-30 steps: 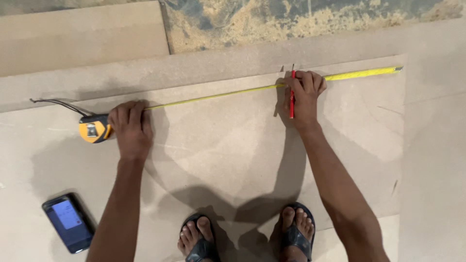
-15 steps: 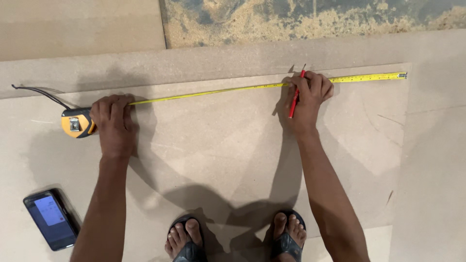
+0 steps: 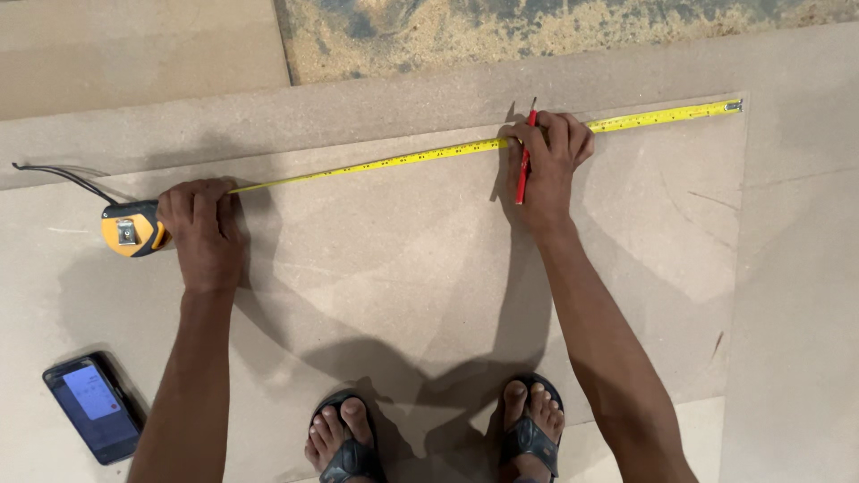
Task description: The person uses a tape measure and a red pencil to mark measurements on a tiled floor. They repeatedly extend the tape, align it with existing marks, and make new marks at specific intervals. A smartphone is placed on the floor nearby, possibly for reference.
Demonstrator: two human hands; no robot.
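A carpentry workshop: fibreboard sheets (image 3: 403,268) on a sawdust-strewn floor (image 3: 501,36), yellow tape measure (image 3: 132,228) stretched across.

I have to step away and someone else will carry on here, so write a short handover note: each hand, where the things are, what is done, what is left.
Left hand: pressed on the tape case, pinning it to the board.
Right hand: holds a red pencil, tip at the tape, fingers resting on the blade.
Tape runs across the board near its far edge, hook caught on the right edge.
Phone lies on the board at lower left, screen lit.
Done: tape stretched and held flat.
Left: no pencil mark visible at the tip yet.
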